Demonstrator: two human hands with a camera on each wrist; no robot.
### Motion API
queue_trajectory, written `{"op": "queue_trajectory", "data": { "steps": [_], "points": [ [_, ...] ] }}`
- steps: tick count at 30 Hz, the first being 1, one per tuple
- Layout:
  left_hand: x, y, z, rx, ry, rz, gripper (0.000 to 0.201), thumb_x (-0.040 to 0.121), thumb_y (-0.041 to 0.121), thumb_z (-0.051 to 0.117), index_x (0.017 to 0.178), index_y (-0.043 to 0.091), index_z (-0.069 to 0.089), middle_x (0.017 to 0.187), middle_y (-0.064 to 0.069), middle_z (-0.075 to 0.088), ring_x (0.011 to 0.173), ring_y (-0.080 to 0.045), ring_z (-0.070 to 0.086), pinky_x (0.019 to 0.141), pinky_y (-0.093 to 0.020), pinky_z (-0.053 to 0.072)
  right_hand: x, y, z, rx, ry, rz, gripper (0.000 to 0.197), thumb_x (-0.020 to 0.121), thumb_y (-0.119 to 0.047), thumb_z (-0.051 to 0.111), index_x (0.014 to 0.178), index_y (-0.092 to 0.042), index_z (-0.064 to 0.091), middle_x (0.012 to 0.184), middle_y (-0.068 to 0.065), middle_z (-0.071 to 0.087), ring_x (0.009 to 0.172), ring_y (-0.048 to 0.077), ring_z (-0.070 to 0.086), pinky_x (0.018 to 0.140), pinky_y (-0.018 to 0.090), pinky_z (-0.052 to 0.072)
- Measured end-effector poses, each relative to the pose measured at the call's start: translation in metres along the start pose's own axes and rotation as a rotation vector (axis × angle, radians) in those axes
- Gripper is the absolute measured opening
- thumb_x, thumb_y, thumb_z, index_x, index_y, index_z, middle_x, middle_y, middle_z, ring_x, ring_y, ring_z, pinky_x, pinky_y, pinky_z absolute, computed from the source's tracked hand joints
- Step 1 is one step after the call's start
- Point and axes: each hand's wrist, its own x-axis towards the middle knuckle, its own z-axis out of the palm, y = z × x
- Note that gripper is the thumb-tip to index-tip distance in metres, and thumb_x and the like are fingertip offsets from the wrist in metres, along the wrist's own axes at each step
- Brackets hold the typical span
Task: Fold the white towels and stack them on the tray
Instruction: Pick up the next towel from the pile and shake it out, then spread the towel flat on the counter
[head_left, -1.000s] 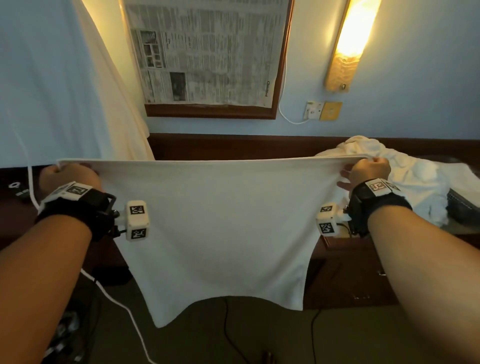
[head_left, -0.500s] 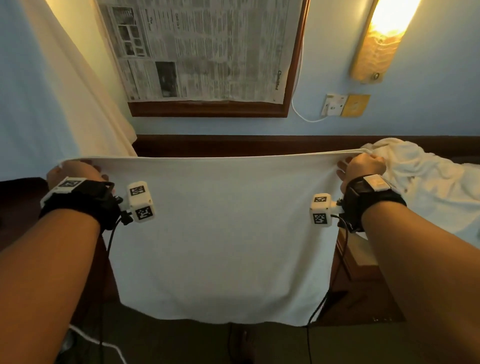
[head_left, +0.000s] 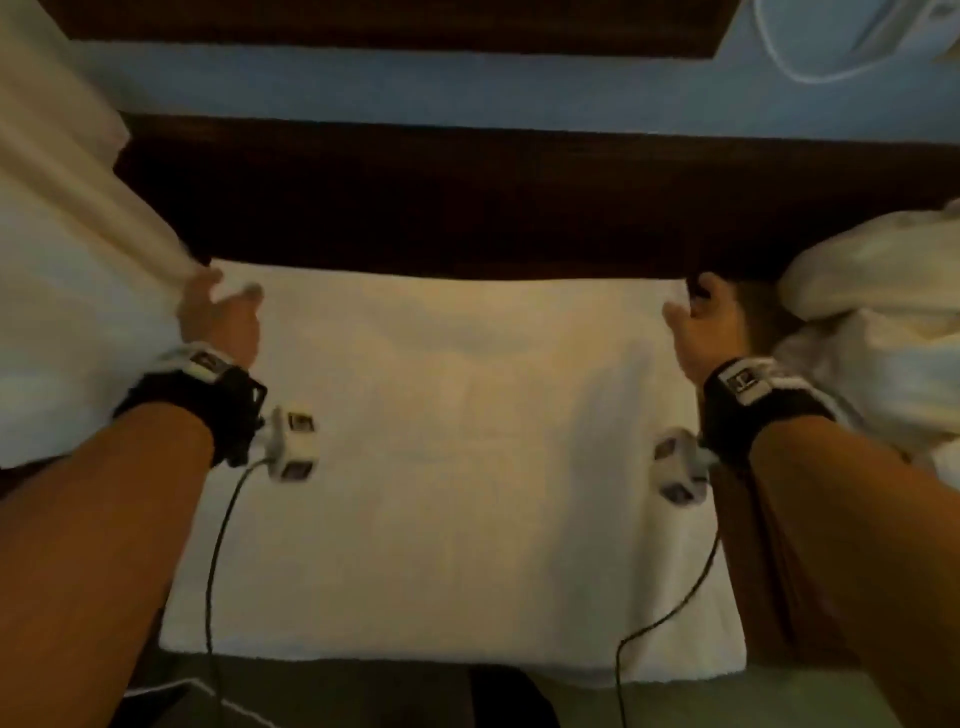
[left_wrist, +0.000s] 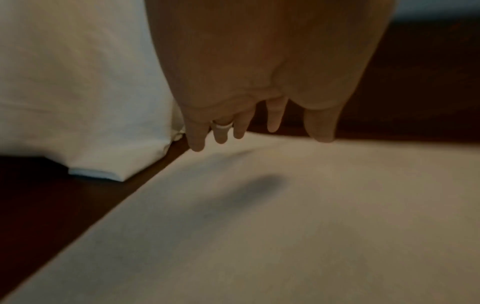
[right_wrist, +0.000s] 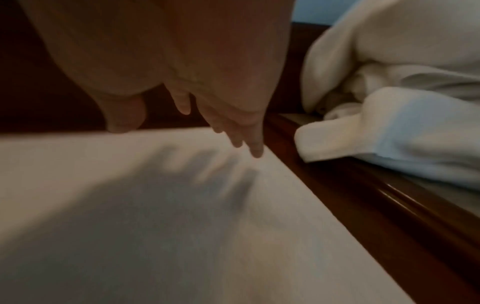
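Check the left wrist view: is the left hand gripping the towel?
No. The left hand hangs above the towel with its fingers straight and spread, holding nothing.

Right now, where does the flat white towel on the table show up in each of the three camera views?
Head: flat white towel fills the centre, between both arms.
Left wrist: lower right, under the fingertips.
Right wrist: lower left.
Shared landmark: the dark wood table edging it.
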Motion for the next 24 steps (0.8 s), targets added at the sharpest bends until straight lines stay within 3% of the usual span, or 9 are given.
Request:
{"op": "queue_trajectory", "data": {
  "steps": [2,4,7,9,12,18,22,24],
  "points": [
    [-0.010,-0.037,0.022,0.537,-0.293,0.074,0.069,0.095,0.046,0.062,0.155,0.023,0.034,0.156,-0.011,0.039,0.135,-0.036,0.046,0.106,-0.039,0.040,-0.008,0.041,0.028,-0.409,-0.273,-0.035,0.073,0.096,-0.042,0.059,0.156,-0.026,0.020,0.159,0.011,0.028,0.140,0.036,0.038,0.111,0.046,0.036],
    [-0.018,-0.083,0.036,0.875,-0.508,0.044,0.079,0.094,0.061,0.054,0.159,0.035,0.017,0.167,-0.008,0.013,0.148,-0.038,0.024,0.117,-0.047,0.027,-0.019,0.073,0.047,-0.698,-0.467,0.004,0.090,0.089,-0.065,0.054,0.156,-0.037,0.001,0.165,0.008,-0.002,0.149,0.042,0.012,0.115,0.058,0.026],
    [-0.013,-0.104,0.036,1.089,-0.591,0.006,0.087,0.089,0.076,0.045,0.156,0.049,-0.004,0.167,-0.001,-0.018,0.153,-0.042,-0.003,0.122,-0.056,0.013,-0.018,0.104,0.056,-0.920,-0.513,0.079,0.102,0.076,-0.088,0.037,0.149,-0.045,-0.020,0.158,0.008,-0.034,0.145,0.047,-0.020,0.111,0.072,0.010],
    [-0.003,-0.105,0.041,1.085,-0.590,0.009,0.090,0.087,0.076,0.047,0.154,0.051,-0.008,0.165,0.000,-0.024,0.152,-0.041,-0.009,0.122,-0.058,0.012,-0.011,0.100,0.062,-0.992,-0.491,0.075,0.105,0.073,-0.092,0.030,0.147,-0.044,-0.026,0.155,0.011,-0.038,0.143,0.049,-0.024,0.109,0.075,0.009],
    [0.013,-0.091,0.053,1.061,-0.562,0.041,0.091,0.087,0.076,0.047,0.154,0.052,-0.010,0.165,0.002,-0.026,0.152,-0.040,-0.012,0.122,-0.058,0.012,0.015,0.080,0.073,-0.995,-0.477,0.080,0.106,0.074,-0.090,0.034,0.149,-0.042,-0.025,0.156,0.013,-0.037,0.142,0.052,-0.022,0.108,0.077,0.013],
    [0.070,-0.054,0.086,1.004,-0.497,0.108,0.092,0.085,0.076,0.052,0.154,0.053,-0.005,0.167,0.003,-0.018,0.153,-0.037,-0.010,0.123,-0.059,0.008,0.081,0.052,0.089,-1.014,-0.462,0.086,0.109,0.075,-0.089,0.038,0.151,-0.039,-0.021,0.157,0.016,-0.032,0.142,0.055,-0.020,0.111,0.074,0.014],
    [0.078,-0.042,0.095,0.661,-0.387,0.155,0.104,0.082,0.061,0.072,0.155,0.052,-0.001,0.169,0.010,-0.003,0.155,-0.023,0.007,0.124,-0.044,0.012,0.104,0.043,0.081,-0.918,-0.420,0.059,0.103,0.082,-0.079,0.047,0.155,-0.036,-0.010,0.161,0.013,-0.026,0.145,0.049,-0.016,0.116,0.067,0.011],
    [0.067,-0.048,0.090,0.647,-0.362,0.195,0.106,0.081,0.055,0.076,0.157,0.048,0.002,0.169,0.008,-0.002,0.155,-0.021,0.009,0.124,-0.042,0.013,0.097,0.048,0.073,-0.895,-0.409,0.010,0.098,0.086,-0.072,0.049,0.157,-0.032,-0.007,0.161,0.012,-0.026,0.148,0.043,-0.016,0.118,0.065,0.010]
  ]
}}
